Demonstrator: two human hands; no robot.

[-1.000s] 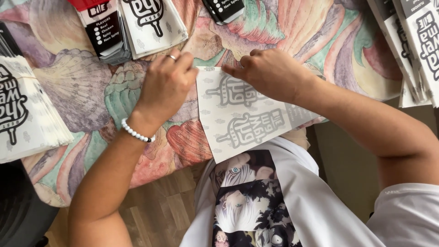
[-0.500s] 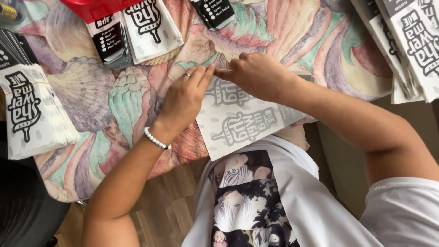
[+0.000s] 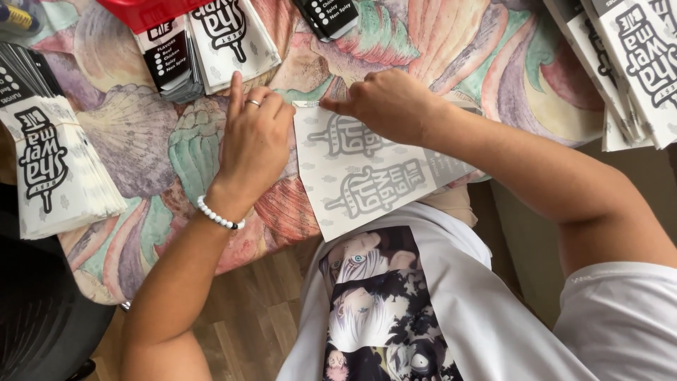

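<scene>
A flat white paper sheet (image 3: 367, 180) with pale grey print lies on the shell-patterned tablecloth (image 3: 141, 152), its lower end hanging over the table edge toward my white printed T-shirt. My left hand (image 3: 254, 137), with a ring and a white bead bracelet, rests on the sheet's upper left corner; its fingers curl onto the edge and the index finger points up. My right hand (image 3: 388, 102) pinches the sheet's top edge with closed fingers, just right of the left hand. The corner under both hands is hidden.
Stacks of white printed paper bags lie around: at the left edge (image 3: 60, 169), at the top (image 3: 233, 35), and at the far right (image 3: 627, 63). A red container (image 3: 148, 8) sits at the top. A black chair (image 3: 35, 317) stands over the wooden floor (image 3: 240, 310).
My left hand has slid right and up onto the sheet's upper left corner, close to my right hand. My right hand stays on the top edge.
</scene>
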